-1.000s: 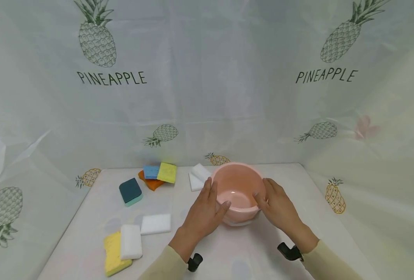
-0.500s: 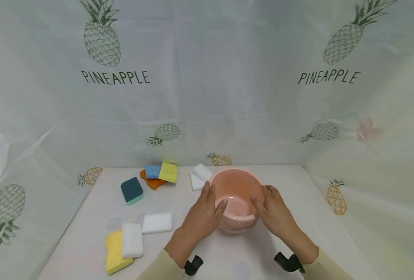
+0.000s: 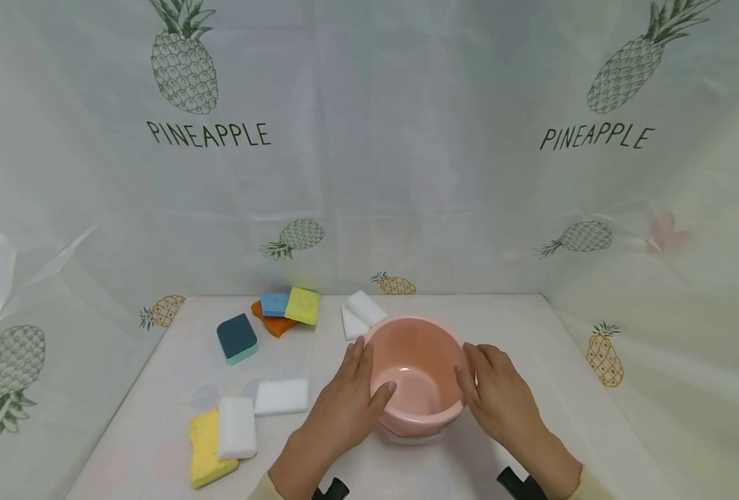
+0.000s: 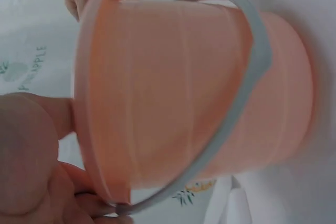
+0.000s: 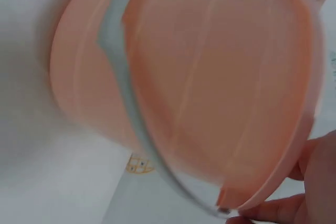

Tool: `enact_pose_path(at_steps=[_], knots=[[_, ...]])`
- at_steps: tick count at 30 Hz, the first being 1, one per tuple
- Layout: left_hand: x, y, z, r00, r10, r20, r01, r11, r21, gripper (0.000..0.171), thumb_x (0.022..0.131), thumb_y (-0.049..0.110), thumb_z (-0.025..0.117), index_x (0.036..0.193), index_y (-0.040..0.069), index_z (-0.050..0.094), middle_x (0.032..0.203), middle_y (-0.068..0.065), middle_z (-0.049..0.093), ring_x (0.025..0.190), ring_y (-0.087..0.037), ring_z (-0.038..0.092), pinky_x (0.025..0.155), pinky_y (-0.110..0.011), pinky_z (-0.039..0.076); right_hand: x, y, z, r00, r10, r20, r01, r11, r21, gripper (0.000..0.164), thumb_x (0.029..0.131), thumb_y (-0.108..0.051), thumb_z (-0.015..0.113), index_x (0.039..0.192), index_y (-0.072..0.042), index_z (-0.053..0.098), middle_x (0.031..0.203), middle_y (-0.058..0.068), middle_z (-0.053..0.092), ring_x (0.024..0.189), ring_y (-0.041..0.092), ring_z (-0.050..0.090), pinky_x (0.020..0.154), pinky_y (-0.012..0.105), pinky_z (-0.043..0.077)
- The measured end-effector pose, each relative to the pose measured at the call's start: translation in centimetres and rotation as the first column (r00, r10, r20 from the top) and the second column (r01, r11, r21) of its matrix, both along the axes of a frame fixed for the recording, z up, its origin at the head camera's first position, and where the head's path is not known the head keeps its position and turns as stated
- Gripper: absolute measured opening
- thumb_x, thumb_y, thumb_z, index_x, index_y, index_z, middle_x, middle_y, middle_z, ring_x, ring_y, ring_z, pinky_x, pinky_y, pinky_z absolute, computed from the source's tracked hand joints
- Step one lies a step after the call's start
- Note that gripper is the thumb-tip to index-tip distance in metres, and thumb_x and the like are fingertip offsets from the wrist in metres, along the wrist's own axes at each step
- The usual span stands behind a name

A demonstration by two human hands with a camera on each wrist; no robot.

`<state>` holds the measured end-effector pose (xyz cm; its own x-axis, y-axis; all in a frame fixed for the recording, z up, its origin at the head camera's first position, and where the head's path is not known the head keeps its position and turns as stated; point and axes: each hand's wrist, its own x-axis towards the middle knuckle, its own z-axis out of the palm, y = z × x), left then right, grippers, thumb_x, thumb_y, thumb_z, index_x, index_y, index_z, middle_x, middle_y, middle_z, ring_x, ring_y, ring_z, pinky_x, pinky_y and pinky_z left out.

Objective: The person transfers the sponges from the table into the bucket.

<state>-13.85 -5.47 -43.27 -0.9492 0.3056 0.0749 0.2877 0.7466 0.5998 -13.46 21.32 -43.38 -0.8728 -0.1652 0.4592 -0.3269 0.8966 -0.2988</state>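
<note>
A pink plastic bucket [image 3: 414, 422] stands upright on the table, its mouth facing up and nothing visible inside. My left hand [image 3: 346, 401] holds its rim on the left, thumb over the edge and fingers along the outside. On the opposite side my right hand [image 3: 501, 392] grips the rim in the same way. The bucket's grey handle [image 4: 242, 90] hangs down against the near wall, as the left wrist view shows. In the right wrist view, fingertips [image 5: 273, 211] reach the spot where the handle joins the rim.
White sponges [image 3: 353, 321] lie just behind the bucket. To the left are a dark green sponge [image 3: 237, 335], a blue sponge [image 3: 274, 303] and yellow sponge [image 3: 303, 305] on an orange piece [image 3: 273, 326]. Nearer lie white blocks [image 3: 282, 397] and a larger yellow sponge [image 3: 205, 451].
The bucket has come toward me and slightly left, with both hands staying on its rim. The sponges keep their places; the head view has shifted a little.
</note>
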Motion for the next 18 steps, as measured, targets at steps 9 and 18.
enact_pose_path(at_steps=[9, 18], knots=[[-0.9, 0.0, -1.0, 0.997, -0.014, -0.077, 0.013, 1.000, -0.015, 0.095, 0.104, 0.065, 0.050, 0.165, -0.002, 0.023, 0.174, -0.024, 0.016, 0.163, -0.037, 0.017, 0.126, -0.055, 0.028, -2.2, 0.7, -0.1, 0.987, 0.105, 0.119, -0.113, 0.992, 0.062, 0.058, 0.110, -0.030, 0.054, 0.150, 0.011, 0.047, 0.158, 0.030, 0.046, 0.146, 0.050, 0.044, 0.115, 0.063, 0.040], [-0.9, 0.7, -1.7, 0.992, -0.036, -0.121, 0.027, 0.997, -0.074, 0.097, 0.105, 0.071, 0.038, 0.166, -0.002, 0.020, 0.174, -0.024, 0.016, 0.162, -0.038, 0.020, 0.127, -0.055, 0.027, -2.8, 0.6, 0.7, 0.952, 0.142, 0.272, -0.160, 0.986, 0.045, 0.069, 0.112, -0.039, 0.048, 0.158, 0.010, 0.035, 0.167, 0.031, 0.031, 0.154, 0.051, 0.031, 0.119, 0.067, 0.033]])
